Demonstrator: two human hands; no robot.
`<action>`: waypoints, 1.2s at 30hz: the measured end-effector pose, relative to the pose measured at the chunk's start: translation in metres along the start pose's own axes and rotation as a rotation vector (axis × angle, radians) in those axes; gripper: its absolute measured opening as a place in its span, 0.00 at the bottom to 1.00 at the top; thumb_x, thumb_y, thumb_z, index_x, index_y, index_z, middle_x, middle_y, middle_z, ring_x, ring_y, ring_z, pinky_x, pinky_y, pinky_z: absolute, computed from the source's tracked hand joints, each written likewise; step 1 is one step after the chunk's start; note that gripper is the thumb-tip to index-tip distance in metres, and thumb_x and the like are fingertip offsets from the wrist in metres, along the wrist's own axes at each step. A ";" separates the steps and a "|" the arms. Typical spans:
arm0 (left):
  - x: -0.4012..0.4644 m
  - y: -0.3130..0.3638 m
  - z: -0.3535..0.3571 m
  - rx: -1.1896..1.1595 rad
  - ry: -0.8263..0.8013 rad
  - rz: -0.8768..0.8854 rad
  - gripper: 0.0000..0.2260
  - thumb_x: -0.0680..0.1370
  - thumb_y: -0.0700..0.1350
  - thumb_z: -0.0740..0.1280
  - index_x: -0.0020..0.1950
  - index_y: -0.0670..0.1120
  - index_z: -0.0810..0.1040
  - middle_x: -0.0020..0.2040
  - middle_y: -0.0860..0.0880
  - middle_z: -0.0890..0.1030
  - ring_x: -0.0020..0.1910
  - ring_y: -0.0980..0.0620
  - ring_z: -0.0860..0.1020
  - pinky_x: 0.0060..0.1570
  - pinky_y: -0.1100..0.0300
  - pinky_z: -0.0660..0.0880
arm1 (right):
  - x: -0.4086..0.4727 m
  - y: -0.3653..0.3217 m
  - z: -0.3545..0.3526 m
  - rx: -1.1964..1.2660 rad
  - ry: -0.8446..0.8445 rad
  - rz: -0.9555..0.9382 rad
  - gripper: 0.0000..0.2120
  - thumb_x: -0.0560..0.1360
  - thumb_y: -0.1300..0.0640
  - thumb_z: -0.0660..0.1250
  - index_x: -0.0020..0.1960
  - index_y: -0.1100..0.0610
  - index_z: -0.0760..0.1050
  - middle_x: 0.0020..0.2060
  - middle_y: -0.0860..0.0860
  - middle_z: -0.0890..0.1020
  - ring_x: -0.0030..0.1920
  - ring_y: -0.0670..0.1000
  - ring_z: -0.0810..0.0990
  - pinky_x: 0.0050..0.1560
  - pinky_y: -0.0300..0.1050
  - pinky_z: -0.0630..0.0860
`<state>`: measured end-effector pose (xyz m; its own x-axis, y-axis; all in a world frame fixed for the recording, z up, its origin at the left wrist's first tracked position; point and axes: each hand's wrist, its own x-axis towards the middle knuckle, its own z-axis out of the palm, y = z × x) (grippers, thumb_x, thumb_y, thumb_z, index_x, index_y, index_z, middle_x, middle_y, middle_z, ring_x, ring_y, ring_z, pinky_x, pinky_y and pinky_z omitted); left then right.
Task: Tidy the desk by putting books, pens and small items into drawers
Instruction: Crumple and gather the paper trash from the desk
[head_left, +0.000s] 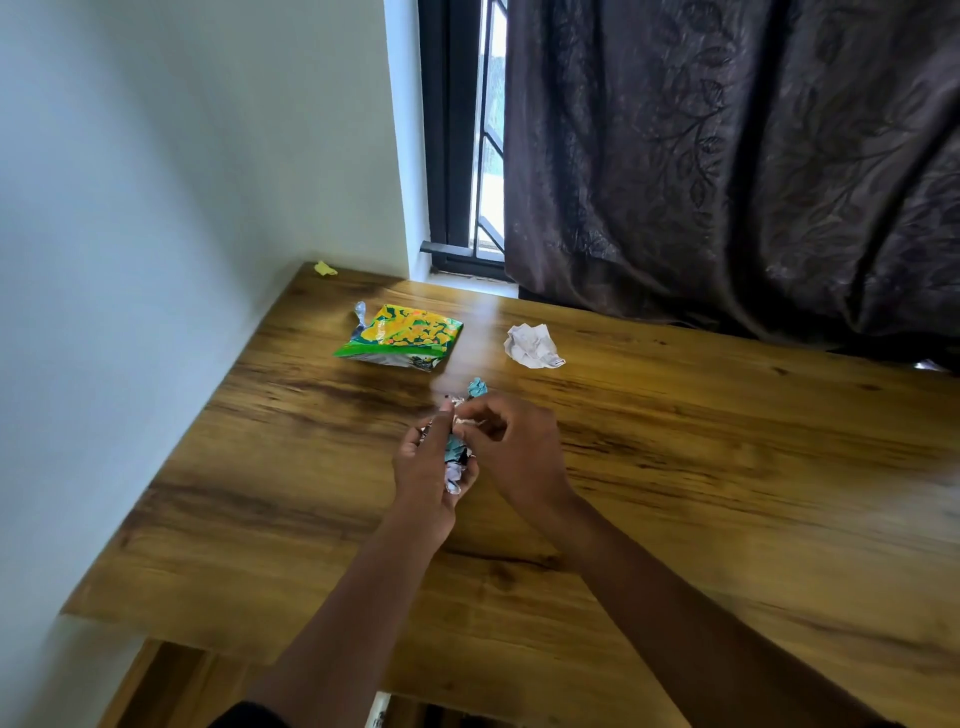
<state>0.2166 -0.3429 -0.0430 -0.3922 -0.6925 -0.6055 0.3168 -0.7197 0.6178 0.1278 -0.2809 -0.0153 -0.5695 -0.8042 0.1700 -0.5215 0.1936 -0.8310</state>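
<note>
Wooden desk (675, 467) against pale wall (156, 208), dark curtain (727, 156), both hands' fingers (441, 421) gripping crumpled wrappers (456, 452)

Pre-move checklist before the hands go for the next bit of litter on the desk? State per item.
1. Left hand grips crumpled wrappers: ok.
2. Right hand free: not ok, pinching a wrapper scrap.
3. Snack packet unobstructed on desk: ok.
4. Paper ball within easy view, apart from the packet: ok.
5. Yellow scrap at the far corner spotted: ok.
6. Drawer open: cannot tell.
</note>
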 end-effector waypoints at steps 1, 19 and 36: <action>0.001 0.000 -0.001 0.008 -0.010 -0.002 0.20 0.76 0.55 0.75 0.62 0.44 0.80 0.57 0.42 0.85 0.53 0.43 0.85 0.40 0.55 0.81 | -0.001 0.000 0.002 -0.014 0.010 0.001 0.06 0.73 0.59 0.77 0.50 0.52 0.86 0.41 0.45 0.87 0.41 0.41 0.84 0.45 0.42 0.83; 0.011 0.012 -0.011 -0.007 -0.065 0.019 0.12 0.76 0.42 0.76 0.58 0.47 0.80 0.49 0.44 0.83 0.43 0.46 0.83 0.36 0.56 0.81 | 0.038 0.038 -0.001 -0.312 0.235 -0.040 0.17 0.76 0.56 0.70 0.64 0.51 0.80 0.60 0.49 0.80 0.61 0.48 0.74 0.57 0.39 0.71; 0.024 0.017 -0.020 0.029 -0.067 0.021 0.14 0.74 0.44 0.78 0.57 0.48 0.80 0.51 0.43 0.82 0.42 0.46 0.84 0.36 0.55 0.81 | 0.119 0.094 -0.018 -0.569 0.035 0.007 0.16 0.78 0.58 0.69 0.65 0.52 0.80 0.64 0.53 0.80 0.59 0.56 0.80 0.57 0.46 0.77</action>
<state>0.2296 -0.3724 -0.0570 -0.4432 -0.7019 -0.5576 0.3013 -0.7024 0.6448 -0.0005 -0.3488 -0.0633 -0.5896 -0.7847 0.1913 -0.7724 0.4785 -0.4178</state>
